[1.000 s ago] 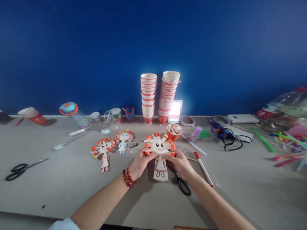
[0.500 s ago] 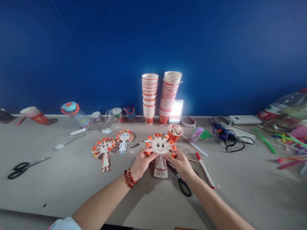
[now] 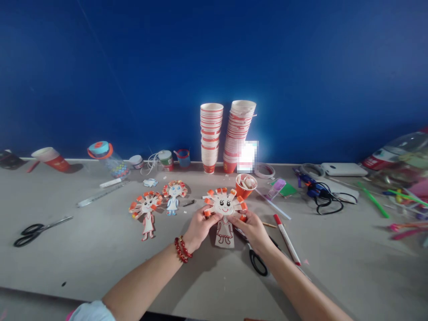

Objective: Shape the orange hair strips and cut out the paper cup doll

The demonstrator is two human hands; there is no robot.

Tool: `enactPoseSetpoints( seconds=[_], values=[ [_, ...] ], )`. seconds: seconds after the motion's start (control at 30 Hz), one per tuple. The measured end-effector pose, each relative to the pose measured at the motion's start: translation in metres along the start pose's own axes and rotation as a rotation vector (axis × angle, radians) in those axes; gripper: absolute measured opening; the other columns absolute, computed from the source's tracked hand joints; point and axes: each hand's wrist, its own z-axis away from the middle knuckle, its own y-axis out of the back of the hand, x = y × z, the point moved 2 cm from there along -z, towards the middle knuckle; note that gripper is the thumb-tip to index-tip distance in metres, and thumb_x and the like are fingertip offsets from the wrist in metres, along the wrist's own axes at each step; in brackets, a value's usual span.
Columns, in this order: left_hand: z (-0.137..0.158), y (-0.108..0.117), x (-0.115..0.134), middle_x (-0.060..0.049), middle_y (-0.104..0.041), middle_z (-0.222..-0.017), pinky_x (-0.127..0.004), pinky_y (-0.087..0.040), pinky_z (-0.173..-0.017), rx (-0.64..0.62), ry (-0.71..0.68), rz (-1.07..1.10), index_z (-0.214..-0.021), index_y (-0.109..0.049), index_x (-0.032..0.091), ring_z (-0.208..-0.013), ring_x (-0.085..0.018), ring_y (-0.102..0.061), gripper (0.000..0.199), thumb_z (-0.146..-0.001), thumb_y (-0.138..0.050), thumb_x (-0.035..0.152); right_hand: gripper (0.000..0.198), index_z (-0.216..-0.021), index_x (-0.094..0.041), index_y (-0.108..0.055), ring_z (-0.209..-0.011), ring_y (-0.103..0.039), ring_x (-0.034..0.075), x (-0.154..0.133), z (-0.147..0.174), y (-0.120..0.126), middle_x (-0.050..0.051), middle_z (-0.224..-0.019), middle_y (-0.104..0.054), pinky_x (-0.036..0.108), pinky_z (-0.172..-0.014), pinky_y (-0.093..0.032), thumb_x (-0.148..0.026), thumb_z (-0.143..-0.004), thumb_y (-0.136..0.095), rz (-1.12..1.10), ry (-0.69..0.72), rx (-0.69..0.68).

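Between my two hands is a white paper doll (image 3: 224,229) with a drawn smiling face, a red-outlined dress and a fringe of curled orange-tipped strips round its head. My left hand (image 3: 200,227) pinches its left side near the neck, thumb on the front. On the other side my right hand (image 3: 252,229) pinches it the same way. Partly under my right hand and forearm lie black-handled scissors (image 3: 258,263). A red-capped marker (image 3: 287,240) rests just right of that hand. Two finished-looking paper dolls, one red-dressed (image 3: 147,218) and one blue-outlined (image 3: 173,200), lie to the left.
Two tall stacks of paper cups, left (image 3: 210,138) and right (image 3: 238,136), stand against the blue wall. An orange cup of scraps (image 3: 246,186) is behind the doll. More scissors (image 3: 40,231) lie far left. A glue gun with black cord (image 3: 321,194) and bottles (image 3: 394,151) are right.
The view has shifted slightly, so everything sits a little further right in the picture. My hands keep the same hold on the paper doll.
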Motion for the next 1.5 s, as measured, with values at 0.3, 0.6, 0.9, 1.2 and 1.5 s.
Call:
enactPoseSetpoints(
  seconds=[0.3,0.6,0.9,1.2,1.5],
  values=[
    [0.0,0.002,-0.001,-0.003,-0.069,-0.088,-0.032,-0.048,-0.08,0.012,0.017,-0.022,-0.097,-0.063,0.018,-0.087,-0.022,-0.064,0.03,-0.073,-0.07,0.034,0.037,-0.083,-0.015,-0.067,-0.073,-0.068,0.026,0.001,0.0,0.001,0.007,-0.078,-0.073,0.036,-0.07,-0.053,-0.047,-0.065,-0.076,0.039,0.014,-0.007],
    [-0.001,0.002,-0.009,0.001,-0.067,-0.079,-0.03,-0.049,-0.077,0.038,0.068,0.107,-0.097,-0.061,0.018,-0.077,-0.017,-0.063,0.032,-0.07,-0.073,0.031,0.041,-0.089,-0.014,-0.068,-0.077,-0.068,0.027,-0.001,0.001,0.0,0.008,-0.083,-0.073,0.038,-0.075,-0.053,-0.047,-0.066,-0.076,0.009,0.005,-0.027],
    [0.003,0.0,0.003,-0.002,-0.07,-0.083,-0.029,-0.049,-0.074,0.03,0.006,-0.05,-0.089,-0.064,0.018,-0.081,-0.02,-0.065,0.025,-0.073,-0.069,0.036,0.037,-0.087,-0.016,-0.068,-0.075,-0.068,0.026,0.002,-0.001,0.001,0.007,-0.082,-0.074,0.036,-0.071,-0.053,-0.046,-0.066,-0.076,0.011,0.024,-0.038],
    [0.001,0.0,0.0,-0.003,-0.071,-0.087,-0.032,-0.049,-0.079,0.004,-0.044,-0.026,-0.093,-0.064,0.018,-0.085,-0.021,-0.065,0.026,-0.074,-0.069,0.035,0.038,-0.083,-0.016,-0.069,-0.075,-0.067,0.026,0.001,-0.001,0.001,0.006,-0.081,-0.073,0.033,-0.07,-0.053,-0.051,-0.067,-0.073,0.091,0.056,-0.044],
    [0.002,-0.001,0.0,-0.002,-0.07,-0.079,-0.033,-0.05,-0.077,0.016,-0.02,0.02,-0.092,-0.064,0.018,-0.08,-0.021,-0.065,0.026,-0.073,-0.069,0.035,0.038,-0.08,-0.016,-0.068,-0.069,-0.066,0.024,-0.001,0.001,-0.001,0.005,-0.076,-0.072,0.033,-0.067,-0.053,-0.05,-0.066,-0.074,0.121,0.059,-0.002]
  ],
)
